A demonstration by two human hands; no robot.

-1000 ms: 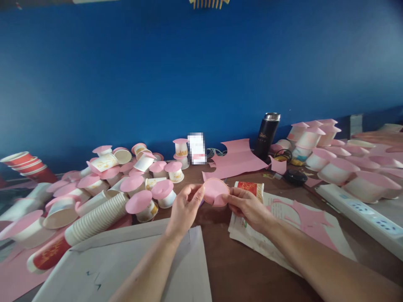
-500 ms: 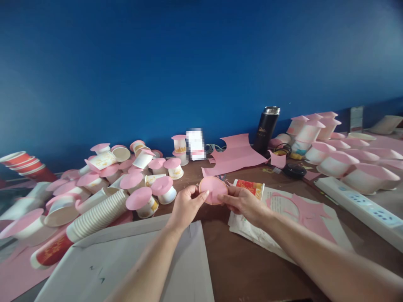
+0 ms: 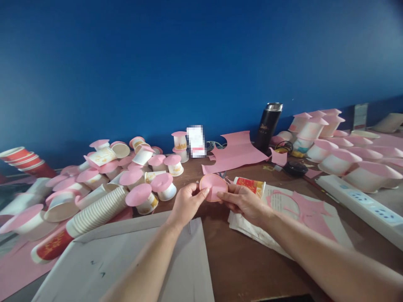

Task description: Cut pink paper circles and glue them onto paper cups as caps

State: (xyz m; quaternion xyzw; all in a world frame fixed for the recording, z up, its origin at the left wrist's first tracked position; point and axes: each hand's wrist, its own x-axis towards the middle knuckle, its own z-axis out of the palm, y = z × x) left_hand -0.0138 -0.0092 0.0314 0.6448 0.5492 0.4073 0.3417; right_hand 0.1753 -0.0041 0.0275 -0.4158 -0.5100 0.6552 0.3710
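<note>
"Where is the pink paper disc (image 3: 214, 183)?"

"Over the middle of the worktop (image 3: 234, 264), its left side pinched in the fingers of the left hand (image 3: 187, 204), its right side in those of the right hand (image 3: 248, 203)."

"And around it?"

"A red cup (image 3: 249, 186) just beyond the right hand, pink-topped cups (image 3: 139, 194) at left, a black flask (image 3: 268, 128) far right."

I'm watching a craft workshop here: pink-topped white paper cups (image 3: 130, 178) crowd left of the fingers (image 3: 201, 194), a notched pink paper sheet (image 3: 236, 153) spreads just beyond them.
</note>
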